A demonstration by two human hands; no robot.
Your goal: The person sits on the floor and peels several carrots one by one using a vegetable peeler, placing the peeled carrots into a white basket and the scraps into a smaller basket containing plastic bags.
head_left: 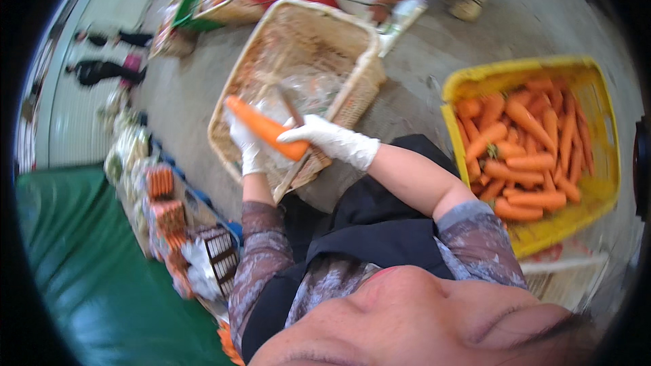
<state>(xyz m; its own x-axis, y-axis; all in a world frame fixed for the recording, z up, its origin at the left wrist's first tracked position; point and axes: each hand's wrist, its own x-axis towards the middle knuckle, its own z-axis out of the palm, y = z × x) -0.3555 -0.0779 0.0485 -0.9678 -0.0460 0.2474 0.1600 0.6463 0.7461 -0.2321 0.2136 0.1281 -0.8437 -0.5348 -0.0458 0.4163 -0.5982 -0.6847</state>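
A large orange carrot (261,124) lies slanted over a cream plastic basket (369,81). My left hand (247,146), in a white glove, is closed round the carrot's left side; its fingers are partly hidden behind it. On the other side, my right hand (333,141), also gloved, grips a narrow knife (290,105) whose blade points up and away from me. The thumb or fingertips of this hand touch the carrot near its thick end. Crumpled clear plastic (312,88) and orange-brown scraps lie inside the basket.
At right stands a yellow crate (525,64) full of carrots (536,129). Beyond the basket are a green-and-red crate (203,0) and another person's hand (397,1). Bagged vegetables (163,183) and a green sheet (102,257) lie at left; several people stand far left.
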